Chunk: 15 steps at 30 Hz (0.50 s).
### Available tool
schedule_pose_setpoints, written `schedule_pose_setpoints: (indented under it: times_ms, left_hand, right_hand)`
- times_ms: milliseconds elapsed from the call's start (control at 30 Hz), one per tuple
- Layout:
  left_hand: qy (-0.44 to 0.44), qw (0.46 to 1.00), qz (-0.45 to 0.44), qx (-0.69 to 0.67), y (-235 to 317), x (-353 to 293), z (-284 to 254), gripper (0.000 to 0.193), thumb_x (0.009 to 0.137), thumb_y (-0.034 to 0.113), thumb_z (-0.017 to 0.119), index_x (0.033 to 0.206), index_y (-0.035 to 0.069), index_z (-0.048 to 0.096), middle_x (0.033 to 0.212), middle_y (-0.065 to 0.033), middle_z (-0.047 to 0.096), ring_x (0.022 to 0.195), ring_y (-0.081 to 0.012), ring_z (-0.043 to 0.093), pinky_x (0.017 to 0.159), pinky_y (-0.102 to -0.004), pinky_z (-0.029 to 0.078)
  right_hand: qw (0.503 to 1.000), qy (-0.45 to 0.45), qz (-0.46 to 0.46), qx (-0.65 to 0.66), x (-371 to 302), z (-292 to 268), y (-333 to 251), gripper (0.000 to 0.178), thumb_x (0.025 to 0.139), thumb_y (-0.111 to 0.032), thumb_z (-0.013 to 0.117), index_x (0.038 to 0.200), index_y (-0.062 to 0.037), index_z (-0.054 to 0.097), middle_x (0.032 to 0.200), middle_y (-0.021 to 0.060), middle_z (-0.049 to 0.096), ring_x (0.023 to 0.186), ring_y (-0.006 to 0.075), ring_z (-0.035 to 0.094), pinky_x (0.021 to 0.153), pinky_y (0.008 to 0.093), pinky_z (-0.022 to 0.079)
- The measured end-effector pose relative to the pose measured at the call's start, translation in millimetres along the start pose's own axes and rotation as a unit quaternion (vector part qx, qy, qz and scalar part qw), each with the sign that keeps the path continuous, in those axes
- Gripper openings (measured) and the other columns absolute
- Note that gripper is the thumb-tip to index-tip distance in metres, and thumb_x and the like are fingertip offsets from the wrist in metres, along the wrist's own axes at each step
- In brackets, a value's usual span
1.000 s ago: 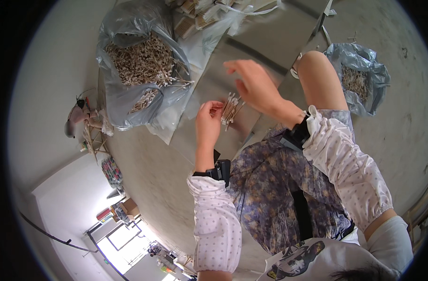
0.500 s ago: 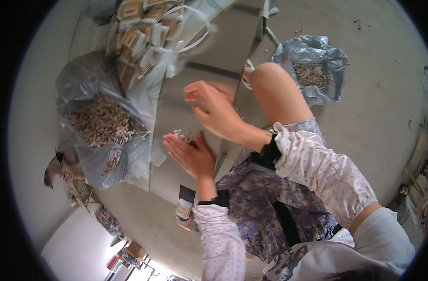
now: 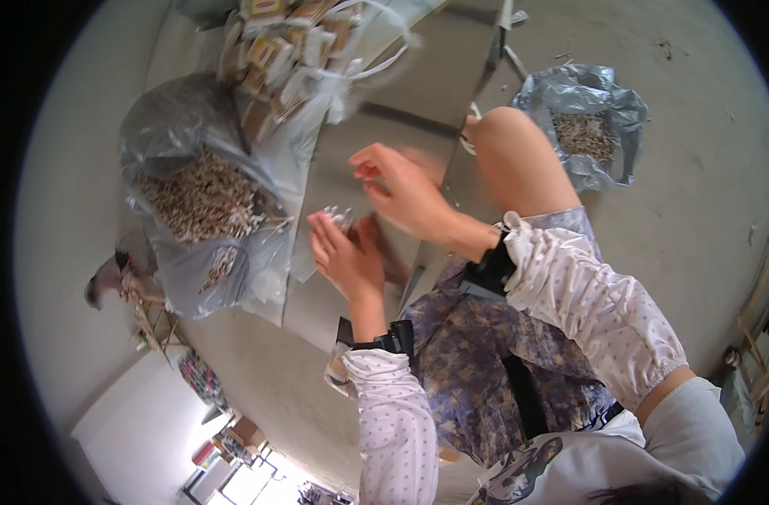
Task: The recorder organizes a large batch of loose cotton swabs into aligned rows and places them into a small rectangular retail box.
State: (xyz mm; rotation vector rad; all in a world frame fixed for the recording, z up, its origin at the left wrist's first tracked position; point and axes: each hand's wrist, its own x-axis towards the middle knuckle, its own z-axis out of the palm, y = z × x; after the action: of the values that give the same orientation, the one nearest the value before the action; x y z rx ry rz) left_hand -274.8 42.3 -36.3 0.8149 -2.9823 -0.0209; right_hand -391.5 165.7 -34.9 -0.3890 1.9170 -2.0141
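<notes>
My left hand (image 3: 349, 265) rests low over the shiny metal tabletop (image 3: 338, 160), its fingers and thumb around a small bunch of cotton swabs (image 3: 337, 217). White tips poke out past the fingers; the rest of the bunch is mostly hidden by the hand. Just above and to the right hovers my right hand (image 3: 411, 200), fingers loosely bent and the thumb apart, with nothing visible in it. On the left, an open grey plastic bag (image 3: 178, 109) holds a big heap of loose swabs (image 3: 204, 198) with brownish sticks.
Several filled packets (image 3: 271, 55) are piled at the far left, beside a white strap loop (image 3: 393, 61). A silvery plastic bag (image 3: 624, 105) with more swabs stands on the floor (image 3: 696, 210) at the right. My knee (image 3: 515, 139) is beside the table's right edge.
The whole view has shifted, so the table and bags appear farther right. Both hands keep nearly the same pose, the left still around the swabs.
</notes>
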Motion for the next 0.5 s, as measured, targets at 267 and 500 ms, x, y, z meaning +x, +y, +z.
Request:
schedule_pose_setpoints:
  times_ms: [267, 500]
  left_hand:
    - [0.009, 0.997, -0.014, -0.07, 12, -28, -19, 0.084, 0.095, 0.048, 0.057, 0.15, -0.006, 0.024, 0.153, -0.0263, 0.034, 0.144, -0.04, 0.03, 0.116, -0.0562, 0.019]
    - [-0.024, 1.0, 0.0, 0.009, 19, -22, 3, 0.1, 0.095, 0.063, 0.045, 0.151, -0.013, 0.013, 0.159, -0.0307, 0.015, 0.15, -0.0399, 0.014, 0.12, -0.0499, 0.016]
  right_hand:
    - [1.0, 0.003, -0.024, -0.012, -2, -2, 0, 0.031, 0.085, 0.001, 0.057, 0.116, 0.0001, 0.055, 0.105, 0.0154, 0.066, 0.103, 0.0286, 0.065, 0.088, 0.0382, 0.052]
    - [1.0, -0.013, -0.012, -0.005, -5, 2, -3, 0.03, 0.087, 0.002, 0.058, 0.117, -0.0015, 0.055, 0.106, 0.0134, 0.065, 0.104, 0.0253, 0.064, 0.089, 0.036, 0.051]
